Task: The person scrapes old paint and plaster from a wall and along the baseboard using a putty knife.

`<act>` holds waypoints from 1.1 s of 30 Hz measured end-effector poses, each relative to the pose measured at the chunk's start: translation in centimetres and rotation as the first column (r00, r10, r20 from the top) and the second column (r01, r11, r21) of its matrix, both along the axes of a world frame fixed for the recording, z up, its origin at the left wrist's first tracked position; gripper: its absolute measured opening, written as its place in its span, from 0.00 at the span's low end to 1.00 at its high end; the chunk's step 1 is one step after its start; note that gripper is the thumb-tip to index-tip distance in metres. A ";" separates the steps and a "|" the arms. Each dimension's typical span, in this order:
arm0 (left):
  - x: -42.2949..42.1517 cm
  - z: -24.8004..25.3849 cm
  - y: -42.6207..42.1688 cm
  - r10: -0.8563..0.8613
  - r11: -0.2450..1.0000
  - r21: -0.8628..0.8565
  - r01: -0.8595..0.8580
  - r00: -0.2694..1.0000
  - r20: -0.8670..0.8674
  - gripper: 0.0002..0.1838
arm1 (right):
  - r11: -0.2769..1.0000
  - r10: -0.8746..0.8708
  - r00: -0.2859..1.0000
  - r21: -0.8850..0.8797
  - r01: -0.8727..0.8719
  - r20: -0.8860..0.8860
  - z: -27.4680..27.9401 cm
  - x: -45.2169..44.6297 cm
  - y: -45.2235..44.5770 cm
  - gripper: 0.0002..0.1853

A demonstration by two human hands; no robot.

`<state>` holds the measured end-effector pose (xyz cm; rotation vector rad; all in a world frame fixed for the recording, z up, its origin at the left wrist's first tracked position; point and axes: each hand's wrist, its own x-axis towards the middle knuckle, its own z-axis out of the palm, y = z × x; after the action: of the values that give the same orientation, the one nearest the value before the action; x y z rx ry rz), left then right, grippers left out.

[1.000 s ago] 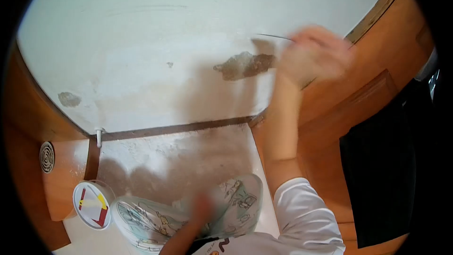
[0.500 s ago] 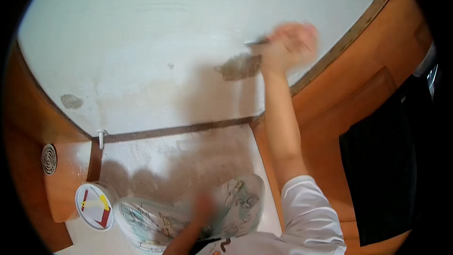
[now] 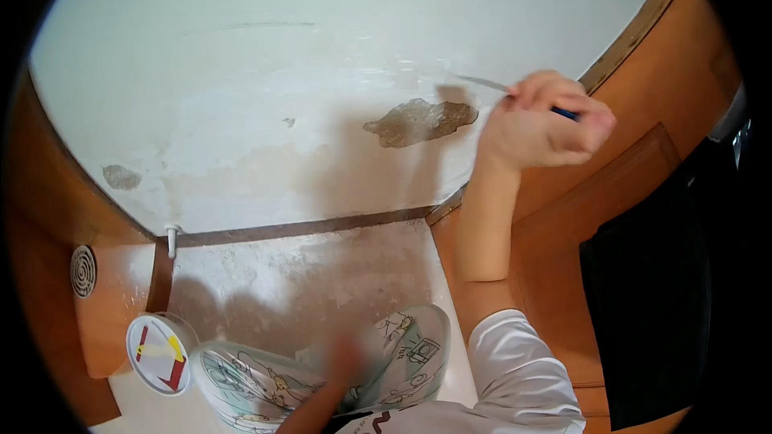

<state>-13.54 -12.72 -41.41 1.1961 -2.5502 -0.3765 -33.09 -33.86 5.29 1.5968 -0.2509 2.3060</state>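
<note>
My right hand [image 3: 551,119] is closed round the blue handle of a thin-bladed scraper [image 3: 482,81], raised in front of the white wall [image 3: 241,72]. The blade points left, just above a bare, grey-brown patch [image 3: 422,122] where the surface has come off. My left hand [image 3: 347,358] is a blur low in the view, over my patterned trousers between the knees; its fingers cannot be made out.
A white tub [image 3: 158,354] with a red and yellow label stands at the lower left, near a round vent [image 3: 83,271]. A white door stop [image 3: 171,241] juts from the wall's base. Dark cloth [image 3: 647,305] hangs before wooden panels at the right.
My right hand with the scraper went left across the wall, then came back right and slightly lower. My left hand has stayed in nearly the same place.
</note>
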 end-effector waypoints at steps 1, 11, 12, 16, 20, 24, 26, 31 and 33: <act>0.1 0.0 0.5 0.002 1.000 -0.013 -0.002 1.000 0.004 0.12 | 0.947 -0.321 0.947 0.009 0.321 0.029 -0.5 -1.3 -1.4 0.22; -0.1 -0.8 0.0 0.033 0.993 -0.113 -0.026 0.997 0.065 0.13 | 0.854 -0.519 0.853 -0.073 0.516 -0.045 -0.2 -2.4 -2.5 0.25; -0.2 -1.3 -0.3 0.045 0.984 -0.174 -0.036 0.998 0.049 0.13 | 0.897 -0.437 0.899 -0.093 0.432 -0.035 0.6 -2.1 -2.7 0.25; 0.3 -1.5 1.7 0.056 0.974 -0.221 -0.055 0.998 -0.004 0.13 | 0.920 -0.391 0.918 0.066 0.386 0.069 -0.6 -1.9 -2.9 0.23; 0.0 2.4 -0.2 0.066 0.994 0.099 -0.056 0.992 -0.107 0.13 | 0.985 -0.155 0.985 0.086 0.148 0.072 0.1 -1.0 -1.8 0.20; -0.3 1.8 -1.2 0.070 0.984 0.172 -0.054 0.994 -0.083 0.13 | 0.929 -0.363 0.920 0.127 0.347 0.146 -1.3 -1.3 -3.2 0.12; -0.3 0.8 -0.4 0.083 0.979 0.192 -0.074 0.996 -0.044 0.13 | 0.951 -0.296 0.946 0.137 0.278 0.134 -1.2 -2.0 -3.1 0.09; -0.8 4.8 -2.3 0.166 0.946 0.308 -0.097 0.964 -0.205 0.13 | 0.809 -0.581 0.813 -0.081 0.582 0.038 -0.3 -2.6 -2.6 0.13; -0.7 6.3 -0.8 0.225 0.911 0.400 -0.103 0.936 -0.271 0.14 | 0.814 -0.581 0.814 -0.012 0.581 0.020 -0.8 -3.6 -2.7 0.17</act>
<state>-14.21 -13.53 -35.11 1.3461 -2.1410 -0.9725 -36.73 -36.61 4.48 1.2585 -0.6268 1.8299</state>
